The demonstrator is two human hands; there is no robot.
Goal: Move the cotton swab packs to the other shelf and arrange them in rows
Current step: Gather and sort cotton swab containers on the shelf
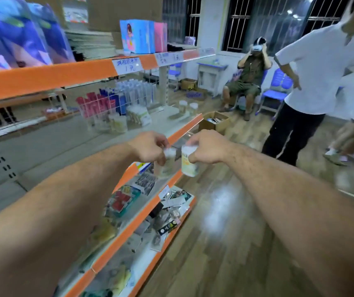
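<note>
My left hand (149, 147) grips the top of a clear round cotton swab pack (167, 166), held just off the front edge of the grey middle shelf (68, 144). Beside it, my right hand (206, 150) holds a second pack (190, 165) with a yellow label by its lid, out over the aisle floor. More swab packs (118, 123) stand further back on the same shelf, next to a flat bag of swabs (140, 115). Two small jars (187, 107) stand at the shelf's far end.
Orange-edged shelves run diagonally; the lower ones (148, 209) hold cards and small goods, the top one (138, 36) boxes. A wire rack of tubes (107, 103) stands behind the packs. A person in white (313, 82) stands on the right; another sits (249, 78) beyond. A cardboard box (214, 122) lies on the floor.
</note>
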